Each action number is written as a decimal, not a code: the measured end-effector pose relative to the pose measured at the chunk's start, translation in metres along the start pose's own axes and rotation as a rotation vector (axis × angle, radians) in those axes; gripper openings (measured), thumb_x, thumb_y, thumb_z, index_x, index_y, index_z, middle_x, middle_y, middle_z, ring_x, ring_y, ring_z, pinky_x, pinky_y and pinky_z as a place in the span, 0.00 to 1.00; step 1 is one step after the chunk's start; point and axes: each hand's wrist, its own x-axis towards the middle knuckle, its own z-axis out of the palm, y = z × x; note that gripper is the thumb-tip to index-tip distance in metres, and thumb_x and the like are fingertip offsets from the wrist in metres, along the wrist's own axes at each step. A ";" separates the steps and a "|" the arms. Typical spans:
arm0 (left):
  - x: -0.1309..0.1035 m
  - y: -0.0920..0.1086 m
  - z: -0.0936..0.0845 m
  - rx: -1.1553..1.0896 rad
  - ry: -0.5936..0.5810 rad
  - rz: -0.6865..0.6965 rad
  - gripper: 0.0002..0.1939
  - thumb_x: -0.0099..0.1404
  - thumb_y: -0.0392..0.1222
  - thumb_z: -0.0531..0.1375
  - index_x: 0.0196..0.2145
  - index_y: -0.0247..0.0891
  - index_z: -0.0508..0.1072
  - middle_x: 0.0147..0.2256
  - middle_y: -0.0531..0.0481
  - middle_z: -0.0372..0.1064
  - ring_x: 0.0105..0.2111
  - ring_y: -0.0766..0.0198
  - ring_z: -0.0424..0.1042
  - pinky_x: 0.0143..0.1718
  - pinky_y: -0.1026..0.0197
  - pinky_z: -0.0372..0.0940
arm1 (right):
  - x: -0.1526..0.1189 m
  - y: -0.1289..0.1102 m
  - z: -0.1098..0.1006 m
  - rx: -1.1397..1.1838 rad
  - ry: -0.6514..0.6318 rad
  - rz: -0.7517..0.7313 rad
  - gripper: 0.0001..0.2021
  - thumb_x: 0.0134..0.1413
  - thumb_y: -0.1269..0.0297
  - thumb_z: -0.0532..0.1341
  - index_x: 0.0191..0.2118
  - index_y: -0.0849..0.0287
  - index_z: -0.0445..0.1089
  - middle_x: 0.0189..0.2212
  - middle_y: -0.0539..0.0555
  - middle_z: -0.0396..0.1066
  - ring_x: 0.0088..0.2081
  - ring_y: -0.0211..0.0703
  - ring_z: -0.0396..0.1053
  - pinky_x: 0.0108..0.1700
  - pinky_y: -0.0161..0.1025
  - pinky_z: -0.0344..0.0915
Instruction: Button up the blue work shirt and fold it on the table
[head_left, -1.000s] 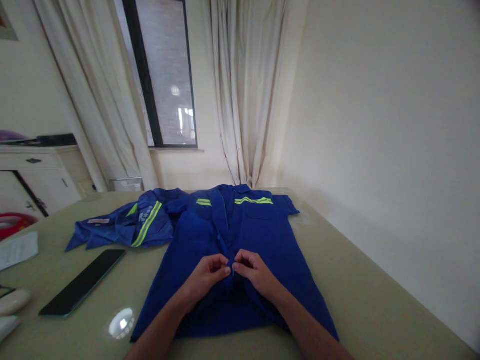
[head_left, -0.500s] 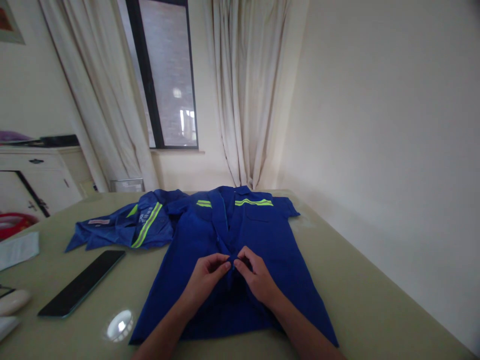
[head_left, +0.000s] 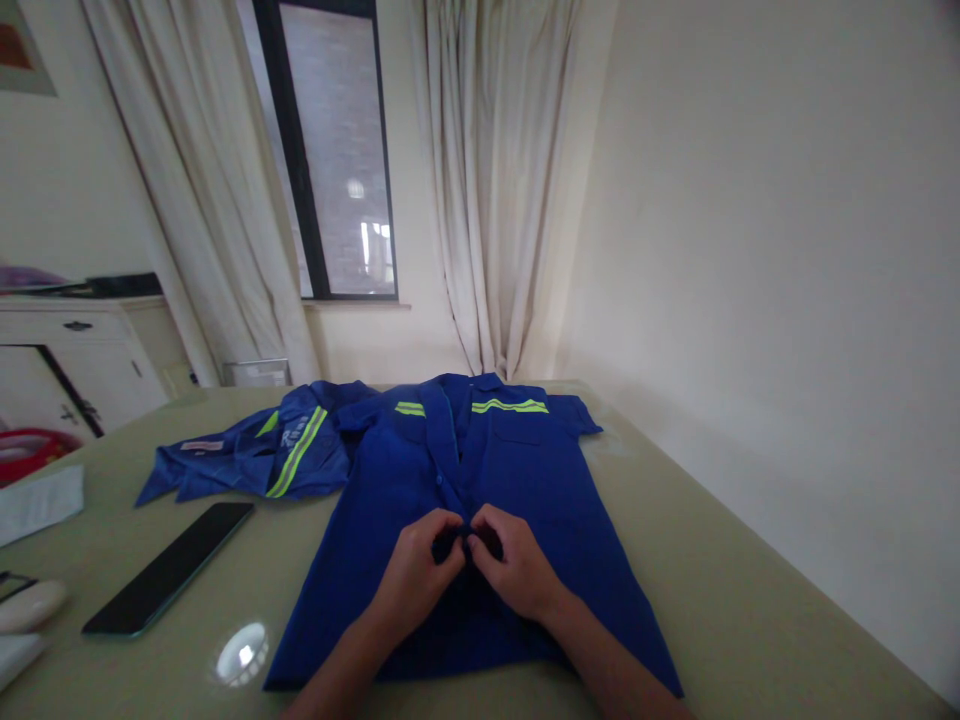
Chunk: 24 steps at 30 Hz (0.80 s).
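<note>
A blue short-sleeved work shirt (head_left: 540, 480) with yellow-green reflective stripes lies front side up, collar away from me. Its upper front hangs open in a V, and a button shows on the left edge of the opening. At the lower middle of the front, my left hand (head_left: 421, 560) pinches the shirt's front edge between thumb and fingers. Close beside it, my right hand (head_left: 511, 560) pinches the cloth too, the fingertips of both hands nearly meeting. Whatever small part lies between the fingertips is hidden.
A second blue garment (head_left: 247, 455) with a reflective stripe lies crumpled at the shirt's left. Nearer on the table (head_left: 720, 580) are a black phone (head_left: 169, 570), a white mouse (head_left: 34, 603) and papers (head_left: 41, 503). A wall (head_left: 787, 300) runs along the right.
Both hands have stayed at the front opening, with fingers curled more and slightly lower. The cloth raised between them has sunk. The view has shifted slightly.
</note>
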 end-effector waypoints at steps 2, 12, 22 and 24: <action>0.001 0.000 -0.001 -0.064 -0.010 -0.026 0.07 0.63 0.41 0.62 0.39 0.41 0.79 0.35 0.50 0.78 0.36 0.57 0.75 0.40 0.60 0.65 | 0.001 -0.001 -0.002 0.024 0.012 0.012 0.04 0.61 0.65 0.59 0.34 0.55 0.66 0.27 0.47 0.66 0.29 0.39 0.63 0.32 0.36 0.55; 0.007 -0.018 0.002 -0.632 -0.111 -0.251 0.22 0.55 0.56 0.72 0.40 0.37 0.79 0.36 0.49 0.77 0.37 0.61 0.73 0.43 0.61 0.65 | 0.011 0.012 -0.010 0.425 -0.111 0.157 0.17 0.56 0.49 0.65 0.29 0.57 0.67 0.24 0.45 0.60 0.28 0.37 0.56 0.32 0.36 0.52; 0.004 -0.005 -0.018 -0.581 -0.464 -0.255 0.22 0.49 0.49 0.76 0.37 0.39 0.74 0.29 0.58 0.68 0.29 0.69 0.64 0.31 0.67 0.58 | 0.008 0.004 -0.025 0.611 -0.275 0.242 0.22 0.53 0.42 0.68 0.35 0.59 0.72 0.26 0.48 0.70 0.24 0.35 0.65 0.28 0.33 0.59; 0.002 -0.002 -0.020 -0.492 -0.594 -0.260 0.22 0.46 0.49 0.77 0.33 0.38 0.75 0.27 0.58 0.67 0.27 0.70 0.63 0.30 0.67 0.56 | 0.008 0.005 -0.024 0.616 -0.269 0.282 0.24 0.58 0.39 0.62 0.41 0.59 0.71 0.28 0.49 0.72 0.22 0.36 0.67 0.25 0.33 0.59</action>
